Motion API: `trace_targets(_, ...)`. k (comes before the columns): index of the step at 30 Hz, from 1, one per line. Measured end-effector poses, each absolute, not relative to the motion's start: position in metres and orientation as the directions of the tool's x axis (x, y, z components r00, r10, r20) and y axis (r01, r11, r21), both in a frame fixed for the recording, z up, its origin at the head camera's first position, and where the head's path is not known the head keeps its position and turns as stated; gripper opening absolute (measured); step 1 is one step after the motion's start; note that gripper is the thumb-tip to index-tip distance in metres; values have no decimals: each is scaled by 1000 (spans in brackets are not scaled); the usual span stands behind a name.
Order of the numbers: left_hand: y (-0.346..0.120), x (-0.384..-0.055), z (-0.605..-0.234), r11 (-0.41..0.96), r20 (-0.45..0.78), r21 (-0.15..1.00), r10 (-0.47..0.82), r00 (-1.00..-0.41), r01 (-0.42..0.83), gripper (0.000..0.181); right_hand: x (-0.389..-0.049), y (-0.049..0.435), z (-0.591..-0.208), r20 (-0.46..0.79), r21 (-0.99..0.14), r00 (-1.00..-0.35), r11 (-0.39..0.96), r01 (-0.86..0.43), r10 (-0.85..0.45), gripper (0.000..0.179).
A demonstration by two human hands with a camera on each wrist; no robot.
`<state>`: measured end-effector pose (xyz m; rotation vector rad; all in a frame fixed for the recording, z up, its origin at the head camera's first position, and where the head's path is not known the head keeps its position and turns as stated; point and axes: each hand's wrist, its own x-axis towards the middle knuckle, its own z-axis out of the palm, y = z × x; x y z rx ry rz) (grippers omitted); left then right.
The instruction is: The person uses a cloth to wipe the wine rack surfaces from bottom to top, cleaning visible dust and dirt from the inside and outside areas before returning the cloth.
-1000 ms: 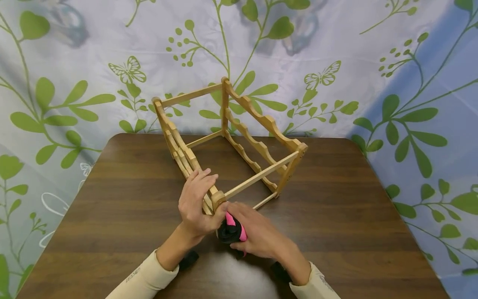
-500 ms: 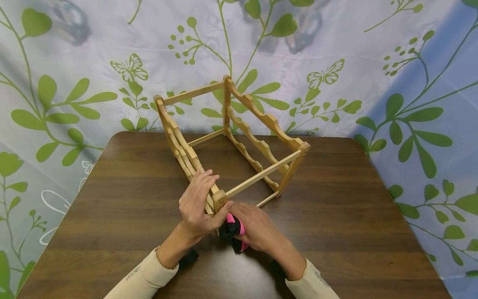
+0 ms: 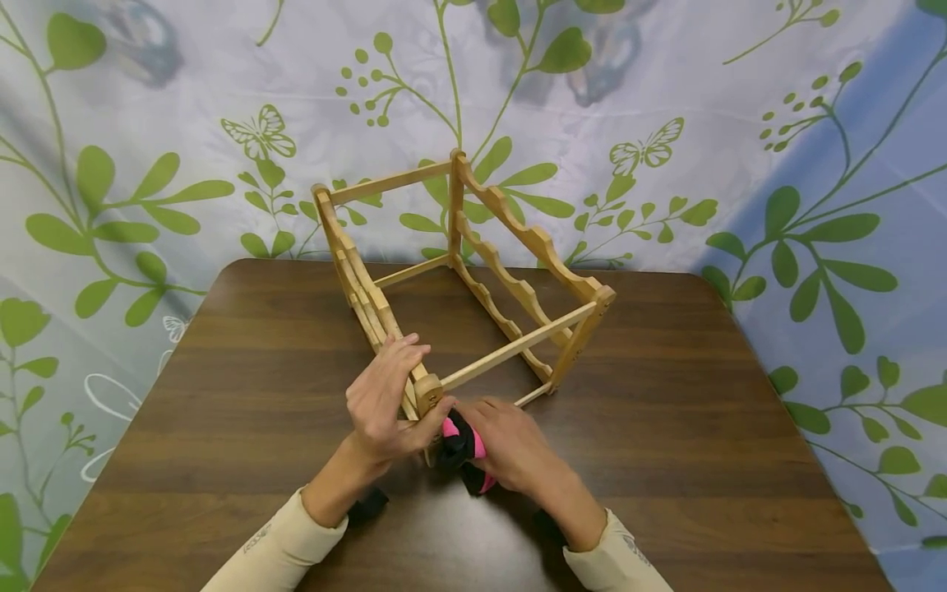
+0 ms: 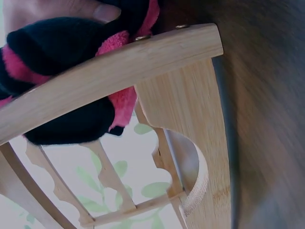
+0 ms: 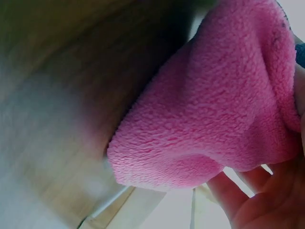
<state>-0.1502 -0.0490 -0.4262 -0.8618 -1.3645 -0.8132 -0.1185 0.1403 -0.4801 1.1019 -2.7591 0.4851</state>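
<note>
A wooden wine rack (image 3: 518, 349) with scalloped rails stands angled on the table. My left hand (image 3: 379, 407) holds its near corner, fingers along the upper left rail and thumb across the front of the post. Just below that thumb, my right hand (image 3: 514, 444) grips a bunched pink and black fleecy cloth (image 3: 457, 441) against the near post. In the left wrist view the cloth (image 4: 62, 43) shows on both sides of a wooden bar (image 4: 114, 71). The cloth's pink side (image 5: 205, 105) fills much of the right wrist view, with fingers (image 5: 226, 191) behind it.
The brown wooden table (image 3: 666, 427) extends around the rack on both sides. Behind it hangs a pale curtain (image 3: 296, 66) printed with green leaves and butterflies, close to the rack's far end. Dark bands show at both wrists.
The right hand has shifted slightly on the cloth, and its thumb is now hidden. A loose end of cloth hangs lower. The rack has turned very slightly, with the left hand still on its corner.
</note>
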Motion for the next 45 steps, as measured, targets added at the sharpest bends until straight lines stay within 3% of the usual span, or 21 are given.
trace_targets(17, -71, -150, -424, 387, 1000, -28, 17, 23, 921, 44, -122, 166, -476, 202, -210, -824, 798, -565, -530, 59)
trace_targets(26, -75, -154, -426, 325, 1000, -11, 31, 1, 946, 45, -118, 171, -459, 34, -180, -924, 908, -380, -380, 54)
trace_targets(35, -78, -155, -428, 304, 999, -3, 46, -11, 953, 47, -120, 166, -455, 16, -157, -918, 905, -395, -397, 33)
trace_targets(45, -82, -158, -429, 304, 995, 42, 76, -68, 952, 53, -114, 159, -453, -5, -149, -929, 919, -366, -371, 36)
